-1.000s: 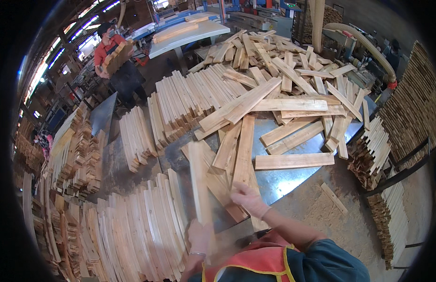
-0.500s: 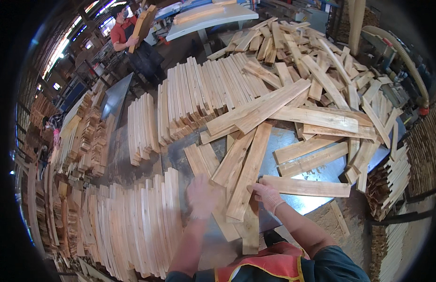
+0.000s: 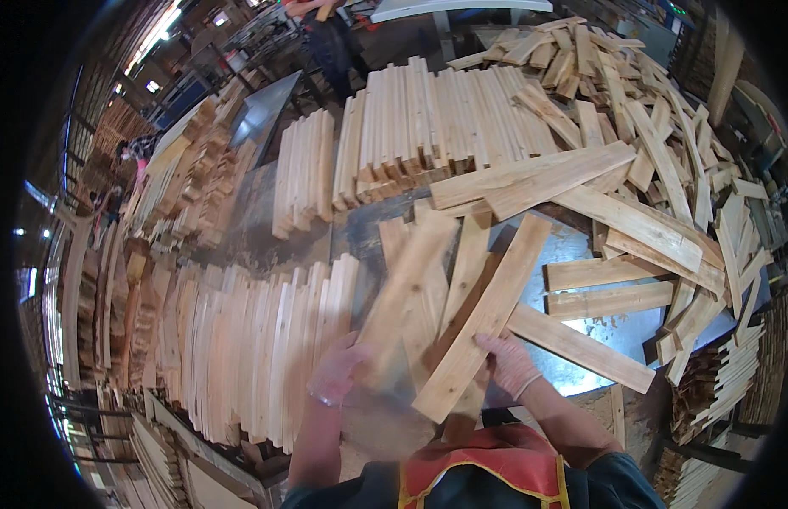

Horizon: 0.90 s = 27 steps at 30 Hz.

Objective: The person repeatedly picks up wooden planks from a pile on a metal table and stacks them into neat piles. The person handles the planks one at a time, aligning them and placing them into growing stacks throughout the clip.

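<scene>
My left hand [image 3: 337, 371], in a pale glove, grips the near left edge of a wooden board [image 3: 408, 293] that is blurred by motion. My right hand [image 3: 510, 365], also gloved, closes on the right edge of a second plank [image 3: 485, 314], which slants with its far end to the right. Beneath and between these two lie more loose boards [image 3: 470, 263], partly hidden. Just right of my right hand another short board [image 3: 580, 348] rests at an angle on the metal tabletop [image 3: 530, 386].
Neat rows of upright boards stand at left [image 3: 266, 348] and beyond [image 3: 445, 119]. A jumbled heap of planks [image 3: 640, 127] covers the far right. More stacked wood [image 3: 190, 178] stands at far left. A person in a dark apron [image 3: 330, 55] stands at the back.
My left hand has moved left and now holds a raised, moving board. The plank at my right hand has swung rightward. The short board beside it has tilted. The whole view has shifted.
</scene>
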Available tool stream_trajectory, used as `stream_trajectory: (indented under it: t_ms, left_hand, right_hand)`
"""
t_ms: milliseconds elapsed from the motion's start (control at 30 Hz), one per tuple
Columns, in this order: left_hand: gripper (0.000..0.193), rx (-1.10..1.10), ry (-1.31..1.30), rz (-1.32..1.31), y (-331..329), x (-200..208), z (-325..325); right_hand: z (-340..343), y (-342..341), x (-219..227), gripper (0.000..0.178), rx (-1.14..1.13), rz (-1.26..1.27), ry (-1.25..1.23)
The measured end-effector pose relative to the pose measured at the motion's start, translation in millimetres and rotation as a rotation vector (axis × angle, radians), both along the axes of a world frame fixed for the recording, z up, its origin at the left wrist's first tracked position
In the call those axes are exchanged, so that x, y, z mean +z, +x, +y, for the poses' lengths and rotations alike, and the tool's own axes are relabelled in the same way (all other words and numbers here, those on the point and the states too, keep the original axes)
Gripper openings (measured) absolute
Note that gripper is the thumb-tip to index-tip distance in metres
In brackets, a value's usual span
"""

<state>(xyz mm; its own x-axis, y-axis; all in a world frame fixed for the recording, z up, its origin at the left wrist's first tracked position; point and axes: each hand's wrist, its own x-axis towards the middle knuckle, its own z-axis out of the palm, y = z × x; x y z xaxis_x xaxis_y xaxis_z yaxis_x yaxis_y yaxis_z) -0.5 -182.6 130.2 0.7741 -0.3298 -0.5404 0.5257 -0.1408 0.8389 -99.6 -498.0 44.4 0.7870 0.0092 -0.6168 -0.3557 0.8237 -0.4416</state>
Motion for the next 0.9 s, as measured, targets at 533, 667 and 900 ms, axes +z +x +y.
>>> stream_trajectory:
  t_ms: [533, 667, 900]
  left_hand:
    - [0.042, 0.433, -0.193, -0.177, -120.3, -8.8, 138.4]
    - [0.046, 0.167, -0.159, -0.21, -125.8, -17.0, 96.0]
    - [0.062, -0.191, 0.074, -0.274, -84.4, -80.8, -0.3]
  right_hand:
    - [253.5, 49.3, -52.0, 0.048, 1.042, -0.323, -0.504]
    - [201.9, -1.2, 25.7, 0.048, 0.685, -0.2, 0.003]
    - [20.0, -1.0, 2.2, 0.049, 0.286, -0.423, -0.617]
